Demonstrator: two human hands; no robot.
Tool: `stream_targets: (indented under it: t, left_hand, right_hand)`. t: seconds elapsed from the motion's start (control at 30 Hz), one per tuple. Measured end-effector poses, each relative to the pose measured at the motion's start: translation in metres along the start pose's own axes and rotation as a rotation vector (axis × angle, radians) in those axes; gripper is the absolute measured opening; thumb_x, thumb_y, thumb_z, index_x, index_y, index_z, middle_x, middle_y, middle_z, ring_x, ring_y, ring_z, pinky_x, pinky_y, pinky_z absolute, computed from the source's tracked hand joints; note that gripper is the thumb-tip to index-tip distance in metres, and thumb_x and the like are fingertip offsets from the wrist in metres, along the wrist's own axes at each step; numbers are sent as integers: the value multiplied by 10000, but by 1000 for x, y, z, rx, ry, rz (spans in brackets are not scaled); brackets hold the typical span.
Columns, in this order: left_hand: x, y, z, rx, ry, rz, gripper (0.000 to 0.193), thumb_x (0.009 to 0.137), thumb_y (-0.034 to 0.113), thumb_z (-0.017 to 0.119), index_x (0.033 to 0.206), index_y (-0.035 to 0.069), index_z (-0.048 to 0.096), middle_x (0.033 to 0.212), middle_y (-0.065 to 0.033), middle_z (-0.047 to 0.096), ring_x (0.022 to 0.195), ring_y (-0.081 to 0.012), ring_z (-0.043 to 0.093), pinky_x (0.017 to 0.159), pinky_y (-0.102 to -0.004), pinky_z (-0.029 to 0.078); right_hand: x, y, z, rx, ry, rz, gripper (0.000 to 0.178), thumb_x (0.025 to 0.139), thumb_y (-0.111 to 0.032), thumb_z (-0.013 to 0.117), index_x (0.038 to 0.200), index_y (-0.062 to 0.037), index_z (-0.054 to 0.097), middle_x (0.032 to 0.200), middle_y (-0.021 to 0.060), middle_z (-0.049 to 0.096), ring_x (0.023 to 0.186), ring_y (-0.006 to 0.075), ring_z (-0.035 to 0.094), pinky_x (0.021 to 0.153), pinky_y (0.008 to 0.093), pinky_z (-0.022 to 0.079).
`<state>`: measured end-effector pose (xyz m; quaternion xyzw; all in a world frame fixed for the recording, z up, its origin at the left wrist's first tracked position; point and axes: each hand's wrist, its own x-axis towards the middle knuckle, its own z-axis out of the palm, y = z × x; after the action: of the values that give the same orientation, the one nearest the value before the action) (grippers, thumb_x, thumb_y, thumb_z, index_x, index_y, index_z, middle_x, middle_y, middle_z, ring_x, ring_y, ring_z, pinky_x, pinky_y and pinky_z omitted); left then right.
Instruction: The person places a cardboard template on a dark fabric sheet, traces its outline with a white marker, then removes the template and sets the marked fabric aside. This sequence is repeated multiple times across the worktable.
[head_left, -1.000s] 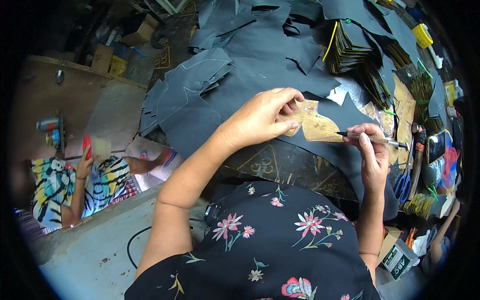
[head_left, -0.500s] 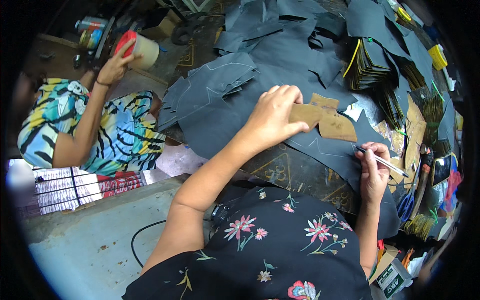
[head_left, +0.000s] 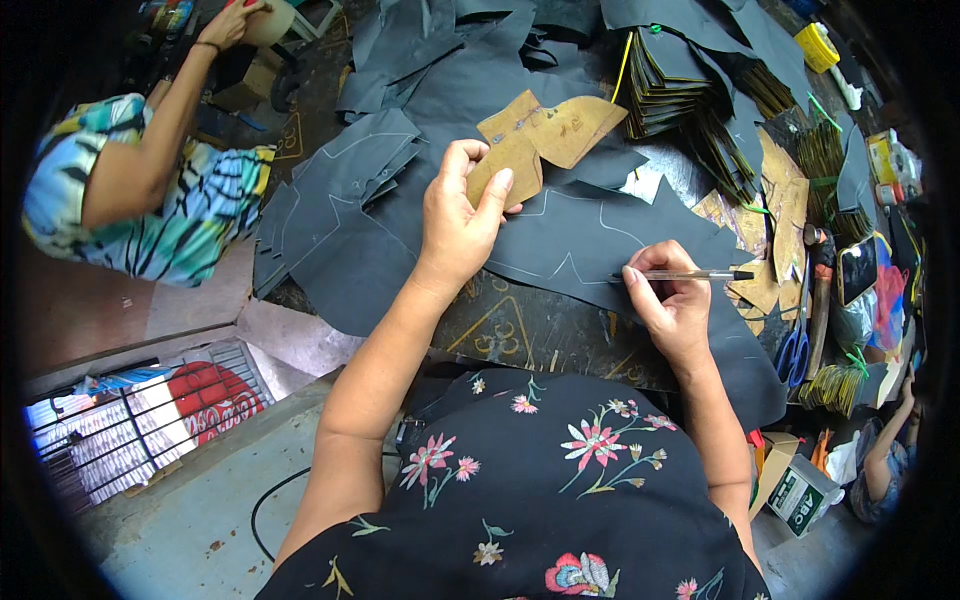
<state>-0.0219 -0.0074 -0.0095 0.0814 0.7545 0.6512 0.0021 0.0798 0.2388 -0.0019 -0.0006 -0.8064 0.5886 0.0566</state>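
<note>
My left hand (head_left: 465,215) grips a brown cardboard pattern piece (head_left: 560,130) by one end, thumb on top, lifted above the dark material. Between the thumb and fingers of my right hand (head_left: 675,300) is a pen (head_left: 695,275), its tip at the dark grey sheet (head_left: 530,240) under both hands. Pale drawn outlines show on that sheet, with curves and a pointed notch near the pen tip. Left of my left hand lies a pile of cut grey pieces (head_left: 345,170) bearing similar outlines.
Stacked dark pieces with yellowish edges (head_left: 675,90) stand at the far right. Brown pattern pieces (head_left: 785,190), a hammer (head_left: 820,270), blue-handled scissors (head_left: 793,352) and a phone (head_left: 857,272) lie on the right. At the left, another person (head_left: 140,190) holds a container (head_left: 268,22).
The pattern piece is now turned and raised farther from the sheet. My right hand has moved left over the sheet, its pen turned. The other person's container has moved toward the top edge.
</note>
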Motion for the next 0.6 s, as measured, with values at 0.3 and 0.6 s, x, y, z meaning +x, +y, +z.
stream_targets:
  t: [0.3, 0.6]
  left_hand:
    - [-1, 1, -2, -76, -3, -7, 286, 1054, 142, 614, 1267, 8, 477, 1195, -123, 664, 829, -141, 734, 624, -221, 569]
    - [-1, -1, -3, -62, -11, -10, 278, 1054, 149, 619, 1256, 15, 482, 1153, -112, 678, 822, -143, 741, 622, -219, 558]
  right_hand:
    - [-2, 1, 2, -155, -21, -109, 94, 893, 21, 729, 906, 8, 637, 881, 59, 677, 752, 107, 596, 675, 252, 483]
    - [-1, 6, 2, -169, -2, -195, 142, 847, -2, 773, 893, -14, 639, 826, 63, 636, 683, 142, 603, 593, 269, 478]
